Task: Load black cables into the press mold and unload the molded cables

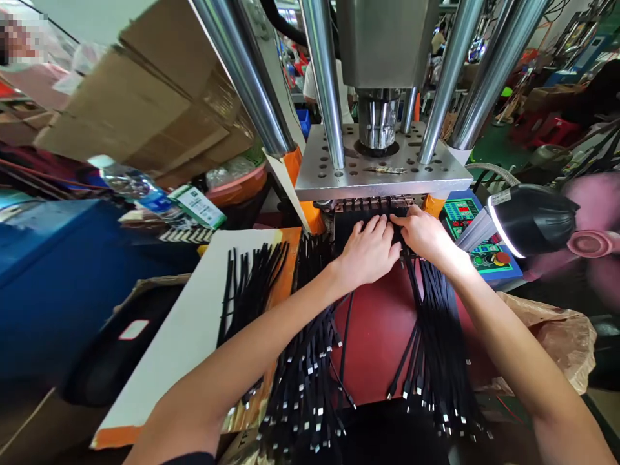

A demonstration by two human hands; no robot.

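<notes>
Beneath the press, my left hand [372, 248] lies palm down on a flat black mould block [345, 226], fingers stretched and a little apart. Beside it, my right hand [421, 234] touches the block's right part. One digit points left while the other fingers curl under; anything inside them is hidden. Black cables with metal plugs [436, 342] hang from the block's front edge below my right hand, over a red surface [371, 336]. A thick bundle of similar cables [305, 374] lies under my left forearm.
Above my hands are a drilled steel press plate [310, 184] and upright steel columns [324, 84]. A control box [504, 263] and black lamp [537, 219] stand right. Further cables [252, 278] lie on a white board [179, 329]. A plastic bottle [133, 187] and cardboard [145, 97] are left.
</notes>
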